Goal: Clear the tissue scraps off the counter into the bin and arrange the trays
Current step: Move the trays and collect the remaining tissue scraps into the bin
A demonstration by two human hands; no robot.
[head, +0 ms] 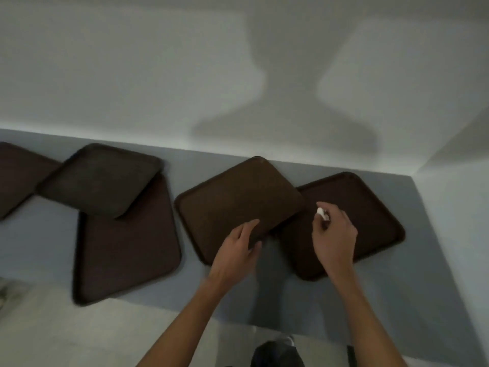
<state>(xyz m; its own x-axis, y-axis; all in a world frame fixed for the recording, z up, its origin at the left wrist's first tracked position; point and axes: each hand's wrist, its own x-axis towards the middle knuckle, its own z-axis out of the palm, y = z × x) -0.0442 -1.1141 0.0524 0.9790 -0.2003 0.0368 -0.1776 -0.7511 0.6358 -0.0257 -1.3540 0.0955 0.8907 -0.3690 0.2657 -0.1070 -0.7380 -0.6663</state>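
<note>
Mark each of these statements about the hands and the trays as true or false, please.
1. The right hand pinches a white tissue scrap. True.
2. The left hand is free and touches nothing. False: it holds the near corner of the centre tray.
3. The centre tray lies partly over the right tray. True.
4. All trays are stacked in one neat pile. False: they lie scattered along the counter, some overlapping.

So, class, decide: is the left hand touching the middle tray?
Touching. The head view shows the left hand with its thumb on the middle tray at the near corner, fingers curled round the edge.
</note>
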